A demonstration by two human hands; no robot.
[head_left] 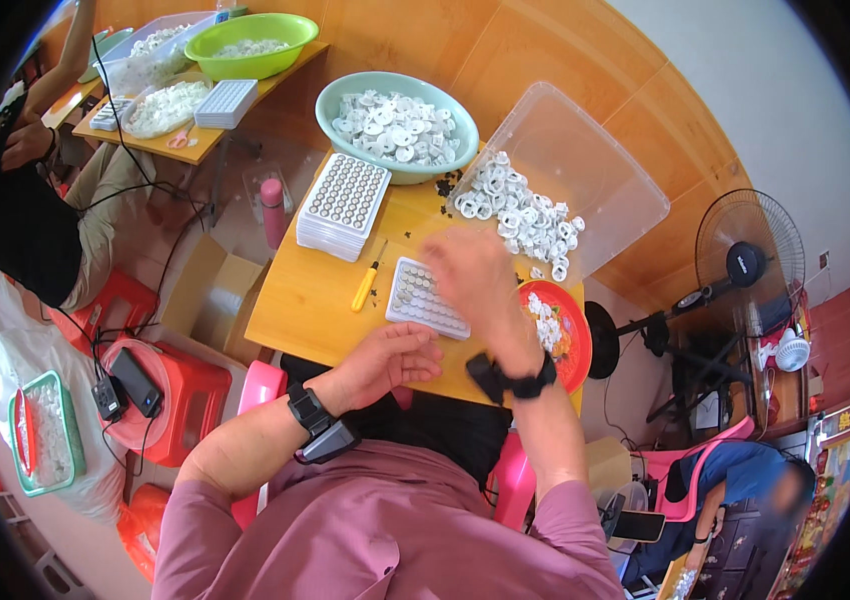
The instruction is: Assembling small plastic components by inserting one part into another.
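A rectangular white tray (427, 322) holds round grey discs (411, 292) near the desk's (330, 335) front edge. Left hand (385, 366) open; right hand (473, 278) blurred, grip unclear.

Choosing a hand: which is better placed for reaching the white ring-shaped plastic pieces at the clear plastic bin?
Probably the right hand: though blurred, it is nearer the white ring-shaped plastic pieces. The left hand is farther back, by the near edge of the white rectangular plastic tray.
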